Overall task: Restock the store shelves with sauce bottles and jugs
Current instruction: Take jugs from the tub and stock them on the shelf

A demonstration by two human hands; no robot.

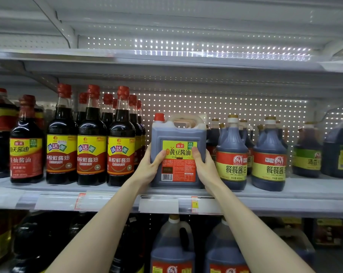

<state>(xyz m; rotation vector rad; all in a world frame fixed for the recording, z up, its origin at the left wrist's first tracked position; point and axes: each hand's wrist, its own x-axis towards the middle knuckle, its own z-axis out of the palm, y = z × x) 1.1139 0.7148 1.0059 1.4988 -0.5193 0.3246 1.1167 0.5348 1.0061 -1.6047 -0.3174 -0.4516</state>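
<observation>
**Store shelf: square jug gripped**

Stands upright at near edge, between red-capped bottles left and gold-capped jugs right. Clamped on both sides by left hand and right hand, thumbs across label.

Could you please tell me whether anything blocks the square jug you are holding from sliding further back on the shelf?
Nothing visible does: the square jug sits in a gap between the red-capped bottles and the gold-capped jugs, with only pegboard showing above it. The space directly behind it is hidden.
</observation>
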